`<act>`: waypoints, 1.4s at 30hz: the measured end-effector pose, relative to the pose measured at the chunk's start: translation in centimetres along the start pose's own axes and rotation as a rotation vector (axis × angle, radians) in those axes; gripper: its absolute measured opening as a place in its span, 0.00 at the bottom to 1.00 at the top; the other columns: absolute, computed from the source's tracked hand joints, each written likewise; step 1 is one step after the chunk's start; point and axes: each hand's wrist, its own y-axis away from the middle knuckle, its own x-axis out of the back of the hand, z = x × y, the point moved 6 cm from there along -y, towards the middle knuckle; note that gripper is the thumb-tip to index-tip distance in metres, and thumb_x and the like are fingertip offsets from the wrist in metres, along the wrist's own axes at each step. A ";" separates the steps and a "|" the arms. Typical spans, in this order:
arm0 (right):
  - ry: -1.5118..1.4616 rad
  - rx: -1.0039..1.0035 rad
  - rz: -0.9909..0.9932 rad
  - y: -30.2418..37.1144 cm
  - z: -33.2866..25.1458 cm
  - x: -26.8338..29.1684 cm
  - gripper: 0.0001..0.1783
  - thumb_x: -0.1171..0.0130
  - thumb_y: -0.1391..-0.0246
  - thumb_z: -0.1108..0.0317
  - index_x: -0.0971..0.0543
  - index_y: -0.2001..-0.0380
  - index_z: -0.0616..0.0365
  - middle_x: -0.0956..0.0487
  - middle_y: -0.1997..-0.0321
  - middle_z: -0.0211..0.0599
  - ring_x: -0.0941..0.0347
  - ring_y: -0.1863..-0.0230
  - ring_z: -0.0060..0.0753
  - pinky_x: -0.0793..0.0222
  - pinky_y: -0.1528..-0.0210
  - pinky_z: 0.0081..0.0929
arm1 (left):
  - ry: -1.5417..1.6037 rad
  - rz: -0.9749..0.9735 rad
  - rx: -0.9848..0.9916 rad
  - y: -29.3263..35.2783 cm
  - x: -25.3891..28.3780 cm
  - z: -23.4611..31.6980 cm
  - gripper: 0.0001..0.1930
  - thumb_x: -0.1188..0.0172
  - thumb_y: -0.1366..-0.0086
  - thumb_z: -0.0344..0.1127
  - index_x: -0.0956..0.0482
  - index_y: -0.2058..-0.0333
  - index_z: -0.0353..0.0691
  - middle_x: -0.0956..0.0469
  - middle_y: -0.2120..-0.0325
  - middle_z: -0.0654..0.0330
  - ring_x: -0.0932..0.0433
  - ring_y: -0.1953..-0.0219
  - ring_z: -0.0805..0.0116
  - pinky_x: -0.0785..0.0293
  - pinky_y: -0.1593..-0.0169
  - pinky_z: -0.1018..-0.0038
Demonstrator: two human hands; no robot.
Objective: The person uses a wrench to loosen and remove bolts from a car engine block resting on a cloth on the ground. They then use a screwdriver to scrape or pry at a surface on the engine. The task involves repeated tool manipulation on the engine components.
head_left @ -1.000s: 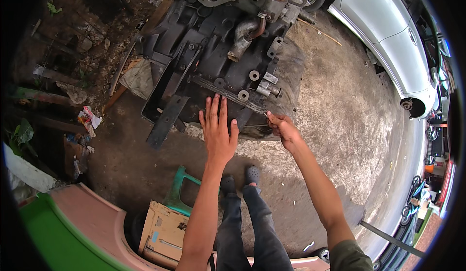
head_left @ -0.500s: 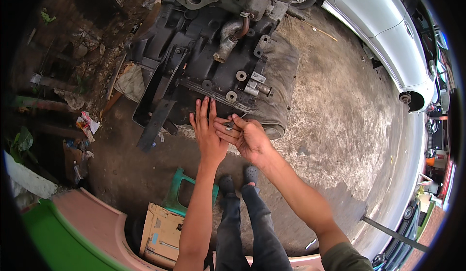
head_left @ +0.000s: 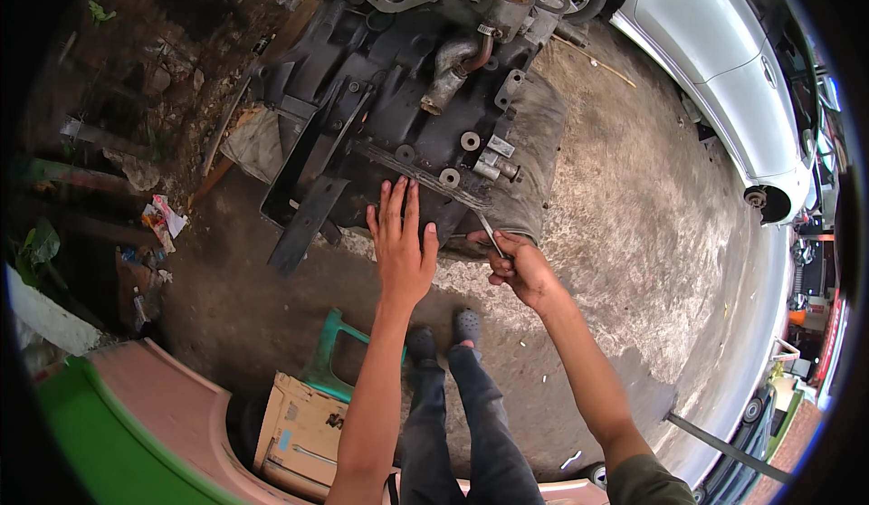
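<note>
A dark engine block (head_left: pixel 380 98) lies in front of me on a grey cloth (head_left: pixel 543 116). My left hand (head_left: pixel 403 256) is open, fingers stretched forward, with its fingertips against the block's near dark face, just below a ridged edge (head_left: pixel 412 168). My right hand (head_left: pixel 523 270) is closed round a slim silver metal tool (head_left: pixel 490 232). The tool's tip points up and left to the right end of that ridged edge and appears to touch it. Its exact kind is not clear, as the fingers cover its lower end.
A bent metal pipe (head_left: pixel 444 80) sticks up from the block. Near my feet stand a green plastic stool (head_left: pixel 326 351) and a cardboard box (head_left: pixel 281 424) with a spanner (head_left: pixel 314 454) on top. A silver car (head_left: pixel 697 43) stands at the far right. Rubble lines the left.
My hands have moved apart. The right one has shifted right and down, and the slim metal tool now shows pointing at the block's edge. The view has shifted slightly.
</note>
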 end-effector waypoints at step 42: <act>-0.221 0.025 -0.004 0.1 -1.8 0.3 0.10 0.47 0.35 0.62 0.27 0.70 0.55 0.34 0.82 0.23 0.45 0.84 0.16 0.44 0.77 0.19 | -0.017 0.030 0.005 0.0 0.0 0.0 0.29 0.52 0.32 0.38 0.41 0.33 0.40 0.44 0.33 0.55 0.50 0.29 0.51 0.59 0.31 0.45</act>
